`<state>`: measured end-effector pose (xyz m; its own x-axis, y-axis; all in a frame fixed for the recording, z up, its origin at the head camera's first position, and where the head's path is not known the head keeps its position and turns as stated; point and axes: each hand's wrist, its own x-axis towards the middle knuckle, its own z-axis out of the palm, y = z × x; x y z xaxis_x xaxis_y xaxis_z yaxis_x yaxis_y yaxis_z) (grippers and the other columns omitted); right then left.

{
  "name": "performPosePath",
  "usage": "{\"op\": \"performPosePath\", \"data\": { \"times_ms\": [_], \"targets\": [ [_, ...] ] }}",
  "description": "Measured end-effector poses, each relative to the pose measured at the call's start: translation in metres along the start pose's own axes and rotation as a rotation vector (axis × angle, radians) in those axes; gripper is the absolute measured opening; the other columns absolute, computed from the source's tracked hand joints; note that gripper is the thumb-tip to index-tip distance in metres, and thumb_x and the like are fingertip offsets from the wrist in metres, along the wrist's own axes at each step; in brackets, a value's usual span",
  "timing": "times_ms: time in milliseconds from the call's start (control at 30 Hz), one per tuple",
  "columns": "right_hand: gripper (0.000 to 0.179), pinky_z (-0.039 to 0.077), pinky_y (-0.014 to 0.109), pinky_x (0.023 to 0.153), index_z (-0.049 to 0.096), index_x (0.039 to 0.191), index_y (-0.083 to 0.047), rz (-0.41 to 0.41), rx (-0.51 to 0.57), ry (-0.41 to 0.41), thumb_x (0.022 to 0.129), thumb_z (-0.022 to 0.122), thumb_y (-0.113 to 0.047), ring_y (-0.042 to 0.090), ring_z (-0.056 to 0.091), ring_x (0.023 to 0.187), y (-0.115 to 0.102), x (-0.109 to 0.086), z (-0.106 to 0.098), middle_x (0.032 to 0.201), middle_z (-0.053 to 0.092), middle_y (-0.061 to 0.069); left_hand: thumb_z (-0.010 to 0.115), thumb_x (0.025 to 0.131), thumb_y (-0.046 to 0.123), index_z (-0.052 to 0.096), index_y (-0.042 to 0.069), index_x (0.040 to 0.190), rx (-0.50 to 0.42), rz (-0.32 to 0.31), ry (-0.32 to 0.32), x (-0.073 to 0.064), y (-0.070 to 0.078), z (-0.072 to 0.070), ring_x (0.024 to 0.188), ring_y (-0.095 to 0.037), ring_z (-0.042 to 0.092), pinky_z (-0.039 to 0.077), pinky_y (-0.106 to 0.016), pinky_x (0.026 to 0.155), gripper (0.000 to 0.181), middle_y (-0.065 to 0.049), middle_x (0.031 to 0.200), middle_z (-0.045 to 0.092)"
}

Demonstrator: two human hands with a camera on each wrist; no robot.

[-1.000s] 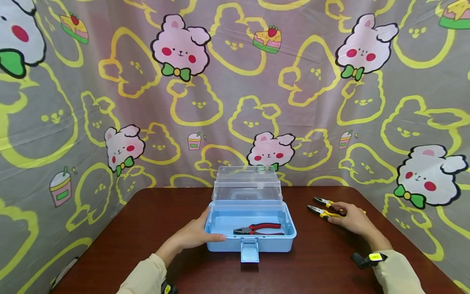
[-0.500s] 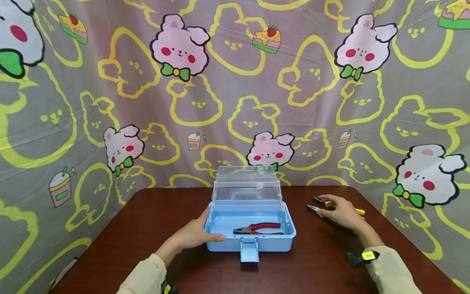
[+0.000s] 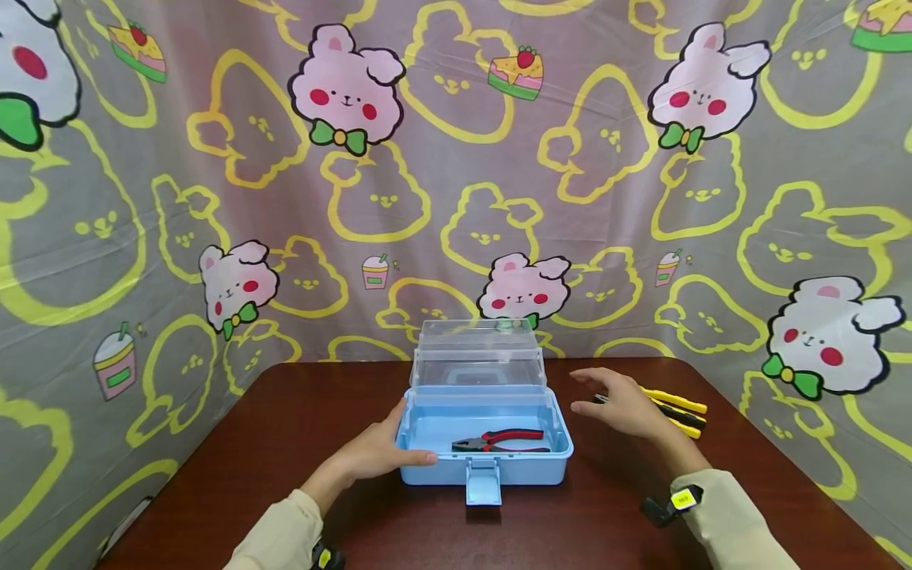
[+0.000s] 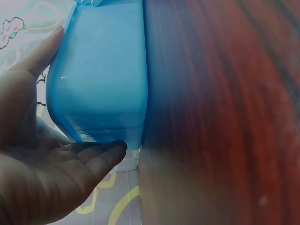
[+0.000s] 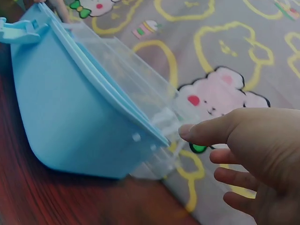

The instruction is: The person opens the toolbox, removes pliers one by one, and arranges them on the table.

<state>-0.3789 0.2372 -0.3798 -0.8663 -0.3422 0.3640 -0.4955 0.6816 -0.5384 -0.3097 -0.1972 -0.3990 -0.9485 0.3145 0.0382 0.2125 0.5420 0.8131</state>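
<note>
A light-blue toolbox [image 3: 492, 471] with its clear lid [image 3: 479, 364] raised stands on the table. Inside lie red-and-black-handled pliers [image 3: 499, 440]. My left hand [image 3: 374, 453] rests against the box's left front corner, thumb along the front rim and fairly straight fingers along the left side; in the left wrist view the blue wall [image 4: 103, 70] sits between them. My right hand [image 3: 621, 405] hovers right of the box, fingers spread, holding nothing. Yellow-and-black-handled pliers [image 3: 677, 398] lie beyond it, partly hidden by the hand and wrist.
The dark red-brown table [image 3: 306, 412] extends around the box. A curtain [image 3: 442, 198] printed with cartoon rabbits hangs behind and at both sides. The box's front latch [image 3: 484, 484] hangs down and sticks out towards me.
My right hand has moved left from over the yellow-handled pliers to near the toolbox, uncovering their handles. My left hand and the box have stayed in place.
</note>
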Motion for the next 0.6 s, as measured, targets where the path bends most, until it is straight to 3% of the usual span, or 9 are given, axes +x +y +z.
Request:
{"op": "performPosePath", "data": {
  "times_ms": [300,600],
  "targets": [
    [0.058,0.05,0.059,0.095,0.064,0.136,-0.003,-0.111,0.025,-0.025,0.088,0.085,-0.026,0.038,0.061,0.115,-0.029,0.005,0.008,0.131,0.065,0.015,0.085,0.082,0.052,0.009,0.016,0.167,0.005,0.005,-0.005,0.0,0.0,-0.001,0.119,-0.033,0.056,0.043,-0.064,0.101,0.119,-0.019,0.148,0.05],
    [0.059,0.052,0.052,0.091,0.064,0.138,-0.007,-0.23,0.017,-0.113,0.088,0.086,-0.028,0.032,0.061,0.113,-0.055,0.014,0.026,0.129,0.066,0.011,0.085,0.082,0.051,0.009,0.015,0.167,0.013,0.012,0.003,0.0,-0.001,0.0,0.12,-0.032,0.056,0.043,-0.062,0.101,0.12,-0.018,0.148,0.049]
  ]
}}
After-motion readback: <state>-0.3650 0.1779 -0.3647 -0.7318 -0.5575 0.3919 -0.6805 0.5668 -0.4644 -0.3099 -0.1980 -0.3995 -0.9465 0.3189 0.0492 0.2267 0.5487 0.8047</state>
